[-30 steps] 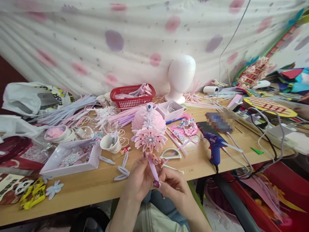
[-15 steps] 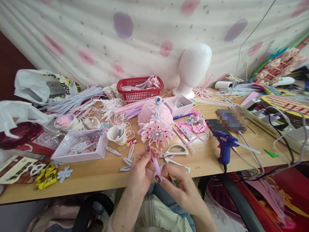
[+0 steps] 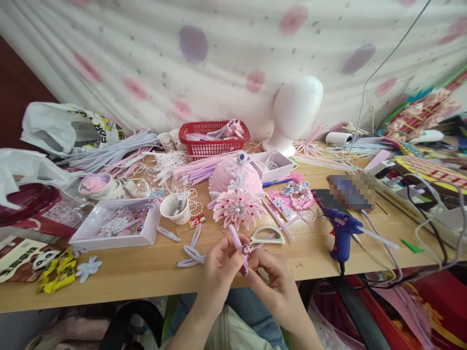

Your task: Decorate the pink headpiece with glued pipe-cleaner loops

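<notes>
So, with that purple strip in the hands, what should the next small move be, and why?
Probably pinch the lower part of the purple strip with the right hand: the left hand grips it with its top sticking out, and the right hand is close by, though whether it already touches is unclear.

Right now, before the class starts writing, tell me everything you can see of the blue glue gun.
The glue gun has a blue, plastic-looking body with a small reddish trigger. A whitish, translucent glue stick juts from its rear, toward picture right; its nose points left, toward a black sheet. The handle points toward the near edge of the wooden table, and a black cord leaves its base. It sits apart from the right hand.
</notes>
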Available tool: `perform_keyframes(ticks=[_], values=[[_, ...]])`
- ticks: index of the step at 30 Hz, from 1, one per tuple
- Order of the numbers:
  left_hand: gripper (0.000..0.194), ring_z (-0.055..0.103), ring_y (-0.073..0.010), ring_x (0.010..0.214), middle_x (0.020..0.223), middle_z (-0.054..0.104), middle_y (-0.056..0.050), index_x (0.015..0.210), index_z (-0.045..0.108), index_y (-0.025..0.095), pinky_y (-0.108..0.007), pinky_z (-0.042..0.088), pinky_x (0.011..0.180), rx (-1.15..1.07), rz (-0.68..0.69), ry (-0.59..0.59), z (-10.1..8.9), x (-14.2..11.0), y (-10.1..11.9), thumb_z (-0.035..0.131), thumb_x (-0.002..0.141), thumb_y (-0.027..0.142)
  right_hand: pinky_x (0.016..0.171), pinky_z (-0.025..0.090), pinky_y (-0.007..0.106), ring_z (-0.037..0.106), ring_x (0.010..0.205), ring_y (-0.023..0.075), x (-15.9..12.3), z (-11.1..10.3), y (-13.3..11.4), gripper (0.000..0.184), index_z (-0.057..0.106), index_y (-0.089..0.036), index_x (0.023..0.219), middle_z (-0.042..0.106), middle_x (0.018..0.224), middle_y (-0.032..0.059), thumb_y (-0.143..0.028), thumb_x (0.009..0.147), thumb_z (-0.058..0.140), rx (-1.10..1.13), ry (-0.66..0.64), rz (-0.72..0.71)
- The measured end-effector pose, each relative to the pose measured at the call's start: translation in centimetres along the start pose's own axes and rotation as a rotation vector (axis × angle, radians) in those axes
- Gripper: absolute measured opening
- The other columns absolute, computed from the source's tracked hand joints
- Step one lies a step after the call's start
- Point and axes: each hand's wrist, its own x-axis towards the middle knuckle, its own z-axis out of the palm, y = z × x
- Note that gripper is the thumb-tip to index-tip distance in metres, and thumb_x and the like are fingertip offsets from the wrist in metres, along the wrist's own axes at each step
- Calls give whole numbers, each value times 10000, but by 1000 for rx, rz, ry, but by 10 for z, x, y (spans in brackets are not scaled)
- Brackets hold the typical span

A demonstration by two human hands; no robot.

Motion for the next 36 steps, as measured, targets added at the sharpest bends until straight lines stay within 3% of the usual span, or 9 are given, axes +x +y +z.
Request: perform_keyframes(ticks=[6, 12, 18, 25, 30, 36], values=[[311, 603, -137, 767, 847, 668, -11, 853, 679, 191, -219, 488, 681, 21, 67, 110, 2, 2, -2, 819, 767, 455, 513, 350, 193, 434, 540, 98, -1, -1, 6, 271, 460, -202, 640, 480, 574, -45, -221, 886, 571, -84, 52, -34], [341, 545, -137, 747, 834, 637, -24, 885, 660, 183, -213, 446, 635, 44, -22, -32, -2, 2, -5, 724, 841, 515, 525, 355, 195, 446, 544, 101, -2, -3, 9, 264, 476, -198, 636, 481, 572, -45, -233, 880, 575, -105, 5, -38], [293, 491, -119, 694, 738, 526, 21, 742, 586, 189, -216, 412, 644, 123, 159, -36, 1, 2, -10, 706, 868, 426, 522, 332, 205, 409, 545, 102, -5, -3, 11, 290, 427, -206, 622, 430, 564, -52, -249, 876, 559, -77, -10, -25], [336, 500, -127, 702, 772, 580, -7, 780, 664, 180, -220, 391, 610, -45, 13, 9, 3, 0, 0, 783, 787, 493, 532, 322, 207, 401, 549, 96, -5, -4, 10, 284, 432, -206, 635, 436, 566, -58, -226, 885, 564, -124, -31, -40], [303, 561, -150, 849, 927, 632, -32, 709, 696, 166, -240, 453, 801, -172, 89, 98, 0, 9, 12, 833, 748, 433, 539, 328, 211, 420, 544, 94, -7, -1, 9, 267, 444, -205, 639, 441, 565, -59, -206, 879, 559, -181, -38, -59], [321, 551, -158, 850, 902, 617, -43, 788, 728, 159, -251, 452, 801, -126, 71, -91, -7, 14, 22, 776, 817, 475, 532, 334, 219, 420, 544, 99, -7, -2, 8, 253, 445, -209, 642, 461, 571, -52, -200, 868, 559, -104, -60, -40]])
